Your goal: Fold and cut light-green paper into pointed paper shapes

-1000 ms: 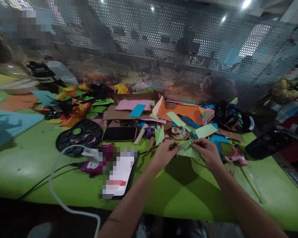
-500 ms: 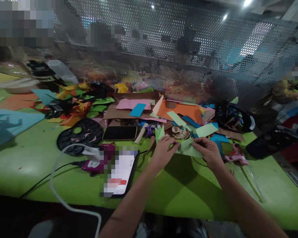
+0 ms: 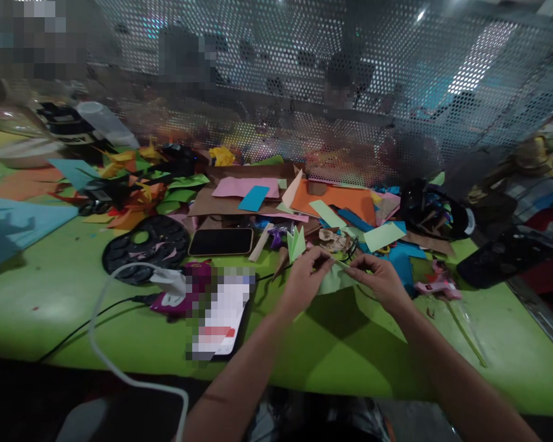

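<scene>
Between my two hands is a light green sheet of paper (image 3: 337, 279), held above the green table (image 3: 276, 350). My left hand (image 3: 308, 276) pinches its upper left edge. The fingers of my right hand (image 3: 376, 279) close on its upper right edge, near the left fingers. Just behind my left hand stands a pleated piece of light green paper (image 3: 297, 244). A crumpled tan paper (image 3: 334, 240) lies beyond my hands, and a light green strip (image 3: 384, 237) rests behind my right hand.
Left of my arms lie a lit phone (image 3: 225, 313), a dark phone (image 3: 220, 242), a purple power strip (image 3: 175, 294) with cables and a black palette (image 3: 145, 248). Coloured paper scraps (image 3: 334, 202) spread along the perforated metal screen (image 3: 267, 110). A black cup (image 3: 507, 258) lies at right.
My right hand has moved left toward my left hand. The green paper, flatter and wider before, now hangs lower between the fingers. The view has shifted slightly.
</scene>
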`<state>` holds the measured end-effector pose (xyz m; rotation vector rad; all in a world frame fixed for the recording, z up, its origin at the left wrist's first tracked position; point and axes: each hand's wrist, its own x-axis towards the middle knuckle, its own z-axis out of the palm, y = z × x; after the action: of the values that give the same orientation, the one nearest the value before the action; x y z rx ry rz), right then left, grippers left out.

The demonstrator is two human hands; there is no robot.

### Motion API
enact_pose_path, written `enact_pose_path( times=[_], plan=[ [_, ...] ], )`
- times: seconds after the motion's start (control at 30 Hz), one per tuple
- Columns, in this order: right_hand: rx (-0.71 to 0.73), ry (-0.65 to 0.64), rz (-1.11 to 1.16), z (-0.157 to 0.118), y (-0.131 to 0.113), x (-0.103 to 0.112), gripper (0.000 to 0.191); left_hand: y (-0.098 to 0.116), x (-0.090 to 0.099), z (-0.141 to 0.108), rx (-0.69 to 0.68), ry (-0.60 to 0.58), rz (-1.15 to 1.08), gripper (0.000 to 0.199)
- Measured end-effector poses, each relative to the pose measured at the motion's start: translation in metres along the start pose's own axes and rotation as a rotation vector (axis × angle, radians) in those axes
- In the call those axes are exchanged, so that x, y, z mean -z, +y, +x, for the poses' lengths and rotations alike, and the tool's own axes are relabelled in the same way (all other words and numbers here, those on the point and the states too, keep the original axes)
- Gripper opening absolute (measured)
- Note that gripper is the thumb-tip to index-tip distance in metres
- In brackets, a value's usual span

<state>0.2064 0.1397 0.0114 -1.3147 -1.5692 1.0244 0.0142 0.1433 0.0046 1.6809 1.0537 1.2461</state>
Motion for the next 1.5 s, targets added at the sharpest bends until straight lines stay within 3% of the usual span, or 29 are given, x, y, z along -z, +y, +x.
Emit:
enact_pose_path(
  times=[0.47, 0.6, 0.73, 1.03, 1.4, 1.5],
  plan=[
    [-0.043, 0.129, 0.272, 0.004, -0.002, 0.009, 0.035, -0.008, 0.001, -0.005, -0.051, 0.174, 0.212, 0.017],
    [-0.022, 0.079, 0.331, 0.003, -0.001, 0.012, 0.035, -0.006, 0.003, -0.004, -0.053, 0.23, 0.259, 0.016],
    [-0.04, 0.018, 0.29, 0.002, -0.002, 0.008, 0.034, -0.008, 0.001, -0.006, -0.074, 0.197, 0.242, 0.017],
    [0.023, 0.107, 0.199, 0.002, 0.004, 0.006, 0.03, 0.001, 0.003, -0.004, 0.01, 0.038, 0.12, 0.025],
    [0.097, 0.178, 0.096, -0.005, 0.003, 0.005, 0.021, 0.0, 0.003, -0.003, -0.084, 0.084, 0.103, 0.017],
    [0.092, 0.135, 0.071, -0.004, 0.0, 0.006, 0.022, -0.001, 0.004, -0.004, -0.088, 0.058, 0.159, 0.019]
  ],
)
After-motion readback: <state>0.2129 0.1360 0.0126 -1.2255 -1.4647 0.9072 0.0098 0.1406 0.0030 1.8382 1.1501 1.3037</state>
